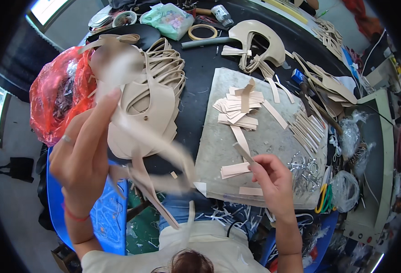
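Observation:
Raised on the left, my left hand is closed round a beige leather piece whose long straps loop and dangle over my lap. Motion smears this piece, so its full shape cannot be made out. Between the thumb and fingers of my right hand is a short beige leather strip. That hand hovers over the near part of a pale grey work board. Just beside its fingertips lies a small stack of leather strips. Behind my left hand, a pile of cut-out leather bag panels overlaps in layers.
A larger heap of strips lies on the board, with metal hooks at its right. Yellow-handled scissors rest by the board's edge. A red plastic bag bulges at the left, above a blue bin. A tape roll sits far back.

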